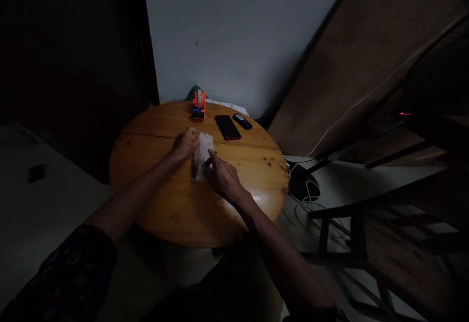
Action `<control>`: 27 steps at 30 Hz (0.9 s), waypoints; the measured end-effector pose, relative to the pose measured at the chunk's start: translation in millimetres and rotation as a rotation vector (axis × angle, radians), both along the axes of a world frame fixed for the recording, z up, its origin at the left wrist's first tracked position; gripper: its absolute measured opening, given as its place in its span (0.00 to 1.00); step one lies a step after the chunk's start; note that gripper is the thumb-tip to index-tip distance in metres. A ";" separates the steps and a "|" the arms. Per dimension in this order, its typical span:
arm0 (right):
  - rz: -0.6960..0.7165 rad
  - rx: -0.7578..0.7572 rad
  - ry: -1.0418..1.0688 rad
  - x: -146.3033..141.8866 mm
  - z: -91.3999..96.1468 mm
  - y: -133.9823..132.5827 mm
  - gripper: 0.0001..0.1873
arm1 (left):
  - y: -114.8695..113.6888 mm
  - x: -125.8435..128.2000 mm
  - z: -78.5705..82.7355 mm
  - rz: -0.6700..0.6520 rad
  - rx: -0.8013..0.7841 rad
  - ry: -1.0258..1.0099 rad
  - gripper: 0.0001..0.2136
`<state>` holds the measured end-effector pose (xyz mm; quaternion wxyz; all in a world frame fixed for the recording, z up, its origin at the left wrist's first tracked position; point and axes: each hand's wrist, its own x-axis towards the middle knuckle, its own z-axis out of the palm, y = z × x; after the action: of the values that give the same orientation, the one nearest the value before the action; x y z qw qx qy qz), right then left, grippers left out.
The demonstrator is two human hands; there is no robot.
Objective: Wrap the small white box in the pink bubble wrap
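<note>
A small packet in clear bubble wrap [204,150] lies on the round wooden table [161,209] between my hands. Along its upper left edge, my left hand [186,143] is closed, with thumb and fingers holding the wrap. My right hand [223,176] grips the lower right side, the index finger and thumb near the packet's right edge. What the wrap encloses cannot be made out in the dim light.
Toward the wall stands an orange tape dispenser [199,106]. A black smartphone [227,127] and a small keypad phone [242,121] lie right of it. Pale cables [311,197] trail over the floor at the right, near a dark wooden chair [361,239].
</note>
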<state>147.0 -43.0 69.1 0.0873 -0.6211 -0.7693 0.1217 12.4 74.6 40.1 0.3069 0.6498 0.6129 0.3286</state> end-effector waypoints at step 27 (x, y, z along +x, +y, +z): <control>-0.226 -0.257 0.923 27.5 -36.4 126.6 0.21 | -103.3 14.3 -25.1 -0.252 0.557 0.149 0.06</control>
<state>174.6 83.7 32.7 0.3543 -0.5876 -0.5570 0.4678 26.8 -28.8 15.1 0.1095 0.8020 0.4347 0.3948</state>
